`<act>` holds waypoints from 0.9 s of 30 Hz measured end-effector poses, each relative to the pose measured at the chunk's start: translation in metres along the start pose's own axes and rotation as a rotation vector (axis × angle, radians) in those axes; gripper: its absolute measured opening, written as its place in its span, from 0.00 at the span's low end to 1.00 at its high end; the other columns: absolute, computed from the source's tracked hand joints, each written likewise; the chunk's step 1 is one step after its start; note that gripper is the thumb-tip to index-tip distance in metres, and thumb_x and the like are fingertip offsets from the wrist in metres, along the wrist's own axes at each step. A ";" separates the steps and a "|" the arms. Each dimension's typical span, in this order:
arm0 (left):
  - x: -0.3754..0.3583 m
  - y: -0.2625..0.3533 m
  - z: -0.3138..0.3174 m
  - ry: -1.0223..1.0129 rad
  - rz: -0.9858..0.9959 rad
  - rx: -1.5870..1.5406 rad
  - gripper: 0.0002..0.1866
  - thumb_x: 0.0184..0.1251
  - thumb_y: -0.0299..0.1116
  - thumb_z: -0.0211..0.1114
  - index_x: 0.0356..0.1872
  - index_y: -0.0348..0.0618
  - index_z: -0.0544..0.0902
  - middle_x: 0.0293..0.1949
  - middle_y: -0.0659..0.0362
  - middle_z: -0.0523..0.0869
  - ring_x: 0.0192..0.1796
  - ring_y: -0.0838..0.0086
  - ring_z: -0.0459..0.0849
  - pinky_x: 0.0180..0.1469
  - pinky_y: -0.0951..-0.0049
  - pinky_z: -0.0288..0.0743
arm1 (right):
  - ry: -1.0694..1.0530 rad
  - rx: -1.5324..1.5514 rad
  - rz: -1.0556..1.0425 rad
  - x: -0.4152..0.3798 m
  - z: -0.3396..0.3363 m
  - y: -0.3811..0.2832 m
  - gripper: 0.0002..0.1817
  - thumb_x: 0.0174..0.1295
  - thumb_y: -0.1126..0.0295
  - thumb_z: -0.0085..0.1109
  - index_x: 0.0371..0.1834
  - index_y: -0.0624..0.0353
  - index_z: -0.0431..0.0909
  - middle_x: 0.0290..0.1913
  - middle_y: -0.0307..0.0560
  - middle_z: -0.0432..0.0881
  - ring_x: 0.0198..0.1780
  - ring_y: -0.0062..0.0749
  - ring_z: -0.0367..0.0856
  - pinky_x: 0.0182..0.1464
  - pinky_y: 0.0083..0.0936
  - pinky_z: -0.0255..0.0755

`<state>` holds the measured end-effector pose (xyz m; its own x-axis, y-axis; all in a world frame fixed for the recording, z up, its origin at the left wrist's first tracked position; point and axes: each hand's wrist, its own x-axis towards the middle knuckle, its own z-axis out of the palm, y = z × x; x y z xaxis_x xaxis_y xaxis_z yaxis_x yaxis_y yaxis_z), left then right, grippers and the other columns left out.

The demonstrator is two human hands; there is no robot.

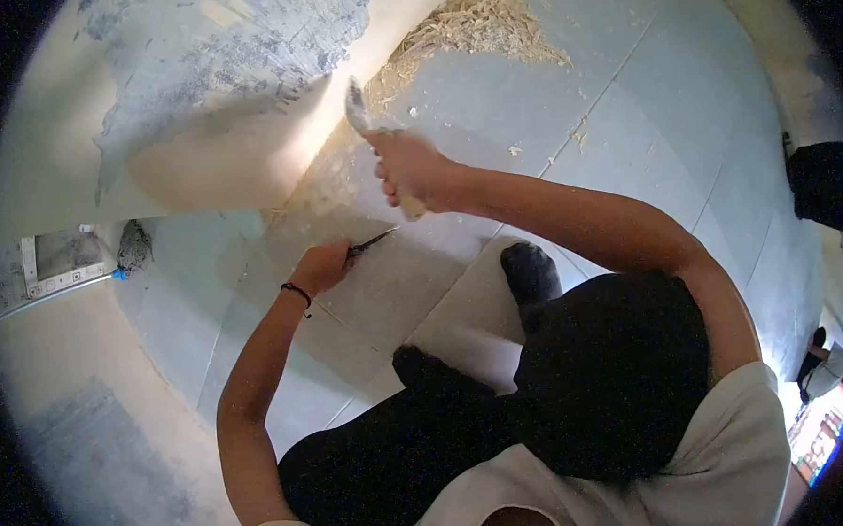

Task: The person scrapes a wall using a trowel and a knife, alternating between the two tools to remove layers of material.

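Note:
My right hand [416, 172] is closed around the pale handle of what looks like a scraper [355, 106]. Its greyish head points up toward the base of the wall [219, 150], and motion blurs it slightly. Lower and to the left, my left hand [324, 267] grips a thin, dark, pointed tool [372, 240]. That tool's tip points right, above the floor tiles; its exact kind is hard to make out. Patchy blue-grey paint covers part of the wall, with bare cream areas along its lower edge.
Pale shavings or flakes [477, 35] lie heaped along the wall's foot, with crumbs scattered over the tiled floor [660, 130]. At left, a wall box [64, 260] has a blue-tipped conduit [116, 274] beside it. Dark items [821, 184] and a lit screen [819, 434] appear at right.

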<state>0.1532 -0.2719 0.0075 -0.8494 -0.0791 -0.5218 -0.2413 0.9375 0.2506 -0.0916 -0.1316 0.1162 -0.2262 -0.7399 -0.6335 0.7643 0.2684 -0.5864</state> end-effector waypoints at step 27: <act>-0.002 0.005 0.004 0.021 -0.045 -0.035 0.15 0.71 0.44 0.56 0.41 0.41 0.74 0.31 0.45 0.85 0.37 0.48 0.85 0.39 0.48 0.77 | -0.116 -0.128 -0.134 0.047 0.021 -0.001 0.19 0.73 0.52 0.47 0.44 0.59 0.63 0.24 0.41 0.68 0.19 0.27 0.67 0.21 0.33 0.69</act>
<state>0.1558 -0.2655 0.0070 -0.8469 -0.1288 -0.5159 -0.2958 0.9204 0.2557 -0.0902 -0.1795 0.0978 -0.2443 -0.8383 -0.4875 0.6477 0.2331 -0.7254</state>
